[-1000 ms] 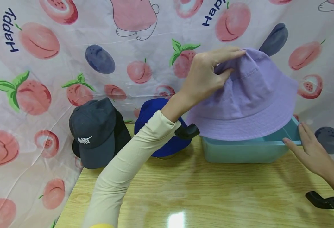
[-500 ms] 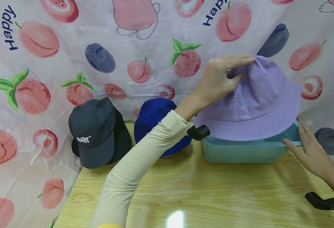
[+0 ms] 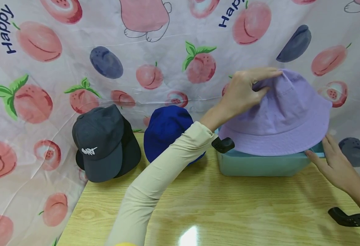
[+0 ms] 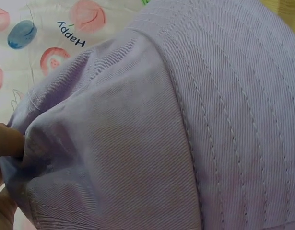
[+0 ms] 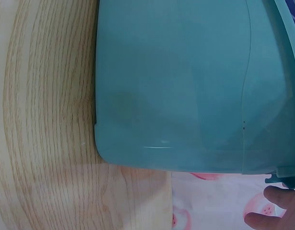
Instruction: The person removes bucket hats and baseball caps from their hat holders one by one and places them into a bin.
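Observation:
A lilac bucket hat (image 3: 281, 116) hangs brim down over the teal plastic bin (image 3: 259, 166), covering most of its opening. My left hand (image 3: 244, 89) pinches the top of the hat's crown between thumb and fingers. Creased cloth of the hat (image 4: 133, 134) fills the left wrist view, with fingertips (image 4: 7, 141) at its left edge. At the bin's right end, my right hand (image 3: 336, 165) rests on the rim with fingers extended. In the right wrist view the bin's wall (image 5: 176, 86) is close, fingers (image 5: 277, 196) by its corner. Whether brim touches rim I cannot tell.
A dark cap with white lettering (image 3: 98, 143) lies over another dark cap (image 3: 132, 147) at the table's back left. A blue cap (image 3: 167, 131) sits left of the bin. Fruit-printed cloth (image 3: 155, 20) hangs behind the wooden table (image 3: 229, 208).
My left hand has carried the bucket hat down and to the right, so it now covers more of the bin's opening. My right hand has stayed at the bin's end.

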Demonstrator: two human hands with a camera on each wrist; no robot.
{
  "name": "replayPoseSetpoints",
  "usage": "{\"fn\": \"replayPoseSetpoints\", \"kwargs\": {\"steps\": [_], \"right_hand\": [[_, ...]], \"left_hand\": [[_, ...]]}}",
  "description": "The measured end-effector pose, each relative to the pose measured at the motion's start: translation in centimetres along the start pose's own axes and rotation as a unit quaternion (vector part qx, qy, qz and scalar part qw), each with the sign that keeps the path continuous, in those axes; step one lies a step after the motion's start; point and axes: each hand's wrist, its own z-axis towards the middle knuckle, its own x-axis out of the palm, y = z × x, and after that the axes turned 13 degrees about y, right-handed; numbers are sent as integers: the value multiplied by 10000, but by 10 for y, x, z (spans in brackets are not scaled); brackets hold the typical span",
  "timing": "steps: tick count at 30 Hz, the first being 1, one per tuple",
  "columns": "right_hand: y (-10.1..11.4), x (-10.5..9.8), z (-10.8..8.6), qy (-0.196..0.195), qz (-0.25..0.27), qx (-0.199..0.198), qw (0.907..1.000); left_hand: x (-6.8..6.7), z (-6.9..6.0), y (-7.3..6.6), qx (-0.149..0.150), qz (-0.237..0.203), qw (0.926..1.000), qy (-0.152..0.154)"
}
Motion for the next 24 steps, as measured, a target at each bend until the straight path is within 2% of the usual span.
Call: {"fn": "replayPoseSetpoints", "kwargs": {"steps": [5, 10, 18, 24], "right_hand": [[-2, 0, 1, -15, -7, 27, 10000], [-2, -2, 3, 19, -7, 101, 9999], [-5, -7, 9, 329, -32, 200, 9993], [-7, -10, 12, 502, 109, 201, 9985]], "left_hand": [[10, 4, 9, -41, -6, 10000, -18], [19, 6, 18, 56, 116, 9998, -161], [28, 9, 28, -495, -90, 9987, 120], [38, 12, 38, -644, -175, 9973, 295]]}}
